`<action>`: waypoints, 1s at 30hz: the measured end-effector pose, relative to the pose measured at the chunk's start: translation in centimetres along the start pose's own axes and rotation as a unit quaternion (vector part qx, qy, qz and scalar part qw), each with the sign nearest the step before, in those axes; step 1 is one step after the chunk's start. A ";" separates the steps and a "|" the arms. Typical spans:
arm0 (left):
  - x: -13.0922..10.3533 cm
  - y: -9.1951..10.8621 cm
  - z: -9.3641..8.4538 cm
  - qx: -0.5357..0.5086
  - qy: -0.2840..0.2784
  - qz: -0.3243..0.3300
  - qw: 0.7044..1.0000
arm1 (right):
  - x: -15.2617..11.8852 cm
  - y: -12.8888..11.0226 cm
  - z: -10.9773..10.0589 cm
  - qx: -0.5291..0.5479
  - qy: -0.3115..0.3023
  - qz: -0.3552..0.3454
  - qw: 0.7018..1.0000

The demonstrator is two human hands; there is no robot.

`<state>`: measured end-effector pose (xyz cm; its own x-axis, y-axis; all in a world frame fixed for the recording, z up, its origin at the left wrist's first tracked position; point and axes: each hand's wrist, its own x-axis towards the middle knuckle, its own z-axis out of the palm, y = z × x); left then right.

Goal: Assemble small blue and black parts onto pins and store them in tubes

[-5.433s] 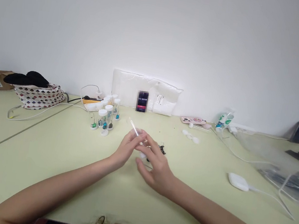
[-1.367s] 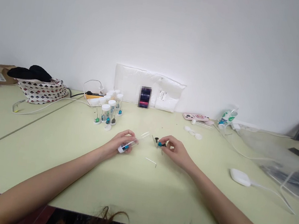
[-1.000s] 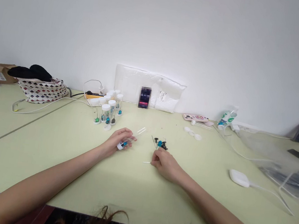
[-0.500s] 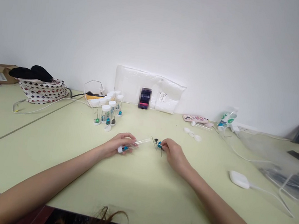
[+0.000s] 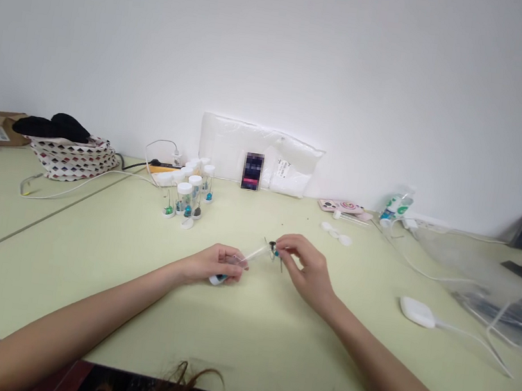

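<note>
My left hand [image 5: 218, 263] is closed around a clear tube [image 5: 256, 254] with a white cap [image 5: 216, 279] at its lower left end; something blue shows beside the cap. The tube's far end points up and right, close to a small cluster of thin metal pins with a blue piece [image 5: 277, 253] and a black piece [image 5: 272, 246]. Thumb and fingers of my right hand [image 5: 302, 266] pinch at this cluster. Left of centre, several clear tubes with white caps [image 5: 185, 189] stand upright, with green, blue and dark pieces inside.
Behind are a phone [image 5: 252, 171] and a white padded bag [image 5: 295, 161]. White caps [image 5: 334, 234], a capped tube [image 5: 353, 219], a pink case [image 5: 340, 206] and a bottle [image 5: 398, 205] lie right. A charger [image 5: 418, 312] with cable is nearer. A patterned basket [image 5: 72, 158] stands left.
My left hand has turned and closed more around the tube, its capped end now lower and nearer. The fingers of my right hand have shifted slightly left on the pin cluster.
</note>
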<state>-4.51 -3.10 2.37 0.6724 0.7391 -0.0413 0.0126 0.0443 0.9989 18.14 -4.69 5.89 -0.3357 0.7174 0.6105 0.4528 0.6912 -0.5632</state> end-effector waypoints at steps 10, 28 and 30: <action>0.1 0.2 0.2 0.034 0.064 0.140 0.988 | 0.7 16.6 -7.6 -0.358 0.108 0.328 0.867; 0.0 -0.1 0.5 0.148 0.083 0.108 0.979 | 3.6 14.6 -6.6 -0.380 0.115 0.233 0.888; -0.1 -0.1 0.5 0.170 0.093 0.098 0.976 | 3.7 11.1 -5.2 -0.258 0.052 0.196 0.945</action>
<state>-4.18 -3.48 2.26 0.5414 0.8213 0.1796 0.1632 -0.3123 0.9359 26.28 5.18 4.80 0.0110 0.8786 0.4775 0.8764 0.2214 -0.4276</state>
